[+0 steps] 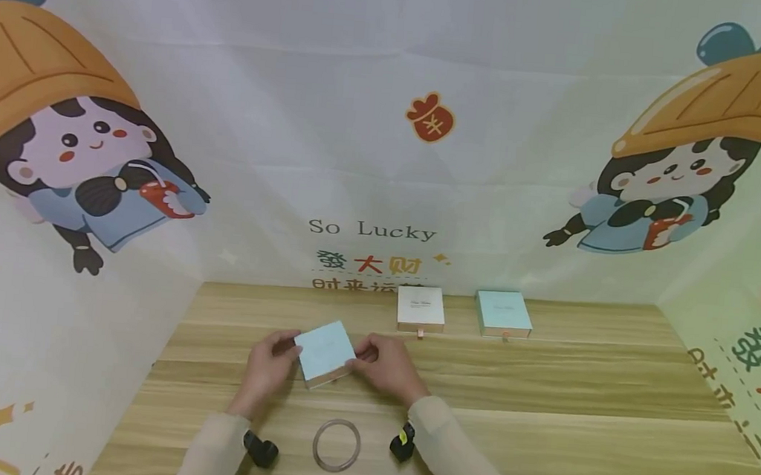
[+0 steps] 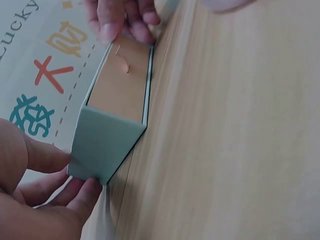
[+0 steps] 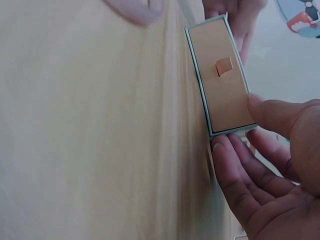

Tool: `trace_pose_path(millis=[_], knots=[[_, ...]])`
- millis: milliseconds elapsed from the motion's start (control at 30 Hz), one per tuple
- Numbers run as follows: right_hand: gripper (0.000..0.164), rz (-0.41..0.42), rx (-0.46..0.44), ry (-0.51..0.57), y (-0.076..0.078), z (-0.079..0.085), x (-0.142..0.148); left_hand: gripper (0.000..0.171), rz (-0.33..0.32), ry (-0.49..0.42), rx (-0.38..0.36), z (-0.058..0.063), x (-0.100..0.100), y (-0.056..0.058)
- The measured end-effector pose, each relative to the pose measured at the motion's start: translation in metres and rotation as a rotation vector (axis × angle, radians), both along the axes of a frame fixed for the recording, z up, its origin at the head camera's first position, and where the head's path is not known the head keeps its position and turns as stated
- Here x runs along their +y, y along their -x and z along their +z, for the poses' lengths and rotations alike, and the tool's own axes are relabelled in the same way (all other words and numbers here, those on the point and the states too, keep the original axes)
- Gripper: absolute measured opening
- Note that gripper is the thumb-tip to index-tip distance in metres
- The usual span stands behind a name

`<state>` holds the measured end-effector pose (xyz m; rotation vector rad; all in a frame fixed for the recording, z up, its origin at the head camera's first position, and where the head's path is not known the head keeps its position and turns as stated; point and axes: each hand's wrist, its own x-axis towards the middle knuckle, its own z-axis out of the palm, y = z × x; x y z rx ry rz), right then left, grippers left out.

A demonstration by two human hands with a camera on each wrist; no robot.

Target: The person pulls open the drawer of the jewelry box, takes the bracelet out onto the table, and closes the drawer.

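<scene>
Between both hands is a small light-blue drawer box (image 1: 325, 352), turned at an angle over the wooden table. Its tan drawer front (image 3: 218, 75) carries a short ribbon pull tab (image 3: 224, 66) and sits flush in the sleeve. My left hand (image 1: 269, 369) grips the box's left side, thumb on top and fingers at the lower edge. With thumb and fingers my right hand (image 1: 389, 365) pinches the right side near the front corner. Nearer the person, a greyish translucent bangle (image 1: 335, 469) lies flat on the table between the forearms.
At the back of the wooden table (image 1: 583, 388) stand a white drawer box (image 1: 421, 309) and another light-blue drawer box (image 1: 504, 314), their pull tabs facing forward. A printed cloth backdrop (image 1: 283, 110) rises behind and along both sides.
</scene>
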<state>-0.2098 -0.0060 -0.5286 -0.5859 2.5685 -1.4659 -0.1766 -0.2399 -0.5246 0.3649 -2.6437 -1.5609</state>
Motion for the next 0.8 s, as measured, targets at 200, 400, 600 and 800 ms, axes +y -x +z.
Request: trace_pose_path(millis=[200,400,600,800], knots=[[0.017,-0.021,-0.044,0.055,-0.014,-0.003,-0.006,0.037,-0.059,-0.026,-0.020,0.000,-0.007,0.010],[0.016,-0.054,-0.083,0.065,-0.023,-0.004,-0.010,0.036,-0.107,-0.019,-0.015,-0.001,-0.012,0.019],[0.016,-0.062,-0.096,0.072,-0.029,-0.003,-0.011,0.036,-0.122,-0.026,-0.021,-0.003,-0.014,0.021],[0.018,-0.063,-0.090,0.084,-0.029,-0.006,-0.009,0.036,-0.130,-0.028,-0.015,-0.002,-0.013,0.021]])
